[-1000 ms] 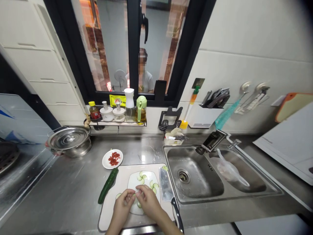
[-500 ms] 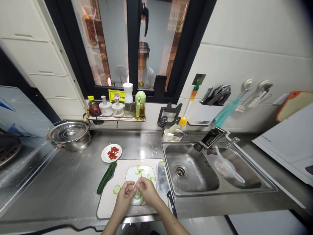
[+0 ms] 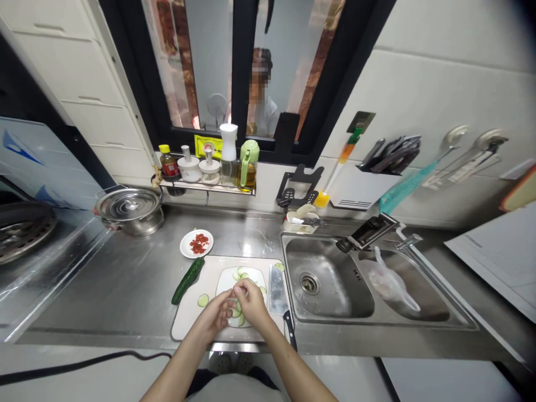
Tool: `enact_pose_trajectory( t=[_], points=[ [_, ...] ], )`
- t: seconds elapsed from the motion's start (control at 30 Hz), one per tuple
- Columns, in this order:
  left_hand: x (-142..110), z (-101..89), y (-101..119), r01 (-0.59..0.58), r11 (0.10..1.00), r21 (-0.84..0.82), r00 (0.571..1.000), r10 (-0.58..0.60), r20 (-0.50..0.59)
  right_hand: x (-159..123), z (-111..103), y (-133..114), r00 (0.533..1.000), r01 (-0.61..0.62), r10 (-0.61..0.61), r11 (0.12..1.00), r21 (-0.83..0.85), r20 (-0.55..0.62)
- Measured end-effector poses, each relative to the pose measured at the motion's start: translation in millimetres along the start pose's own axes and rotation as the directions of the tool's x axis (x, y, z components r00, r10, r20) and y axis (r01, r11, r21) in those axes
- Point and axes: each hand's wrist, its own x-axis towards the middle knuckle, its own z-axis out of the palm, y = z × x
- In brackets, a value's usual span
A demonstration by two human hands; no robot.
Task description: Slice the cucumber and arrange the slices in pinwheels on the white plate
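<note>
Over a white square plate (image 3: 224,274) my two hands meet at the fingertips. My left hand (image 3: 215,314) has its palm turned inward and its fingers curled; what lies in them cannot be made out. Thumb and fingers are pinched together on my right hand (image 3: 251,304), hiding whatever is between them. Thin cucumber slices (image 3: 241,319) lie on the plate, partly behind my hands. The plate rests on a pale cutting board (image 3: 190,318). One loose cucumber slice (image 3: 203,300) is at its left, and a cleaver (image 3: 277,290) with a black handle lies at its right.
A whole cucumber (image 3: 187,281) leans on the board's left edge. Behind it is a small plate (image 3: 184,245) of chopped red pieces. A lidded steel pot (image 3: 138,215) stands back left. At right is a double sink (image 3: 330,279) holding a plastic bag (image 3: 391,285).
The camera view has shifted, showing more of the near floor and the counter higher up. My hands stay together over the plate, with the left palm turned up slightly more.
</note>
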Motion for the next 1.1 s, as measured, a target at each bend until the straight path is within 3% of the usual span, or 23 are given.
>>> enact_pose_trajectory(
  t=[0.13,0.4,0.63,0.83,1.1],
  points=[
    [3.0,-3.6,6.6,-0.101,0.994,0.043,0.994,0.103,-0.037,2.9,-0.3,-0.4,1.0,0.018,-0.017,0.997,-0.081,0.014],
    [16.7,-16.1,10.7,-0.207,0.965,0.158,0.972,0.221,-0.08,7.8,6.1,8.2,0.995,-0.08,0.087,0.988,-0.13,0.044],
    [18.2,-27.4,7.0,-0.264,0.934,0.242,0.95,0.295,-0.1,1.9,14.8,17.2,0.972,-0.202,0.202,0.979,-0.011,0.117],
    [26.0,-41.9,4.2,-0.343,0.881,0.325,0.925,0.378,-0.048,-1.0,23.2,33.1,0.933,-0.297,0.29,0.955,-0.002,0.212],
    [58.9,-56.2,4.2,-0.433,0.8,0.415,0.881,0.473,0.009,20.7,25.5,39.2,0.904,-0.285,0.319,0.946,-0.154,0.285]
  ],
)
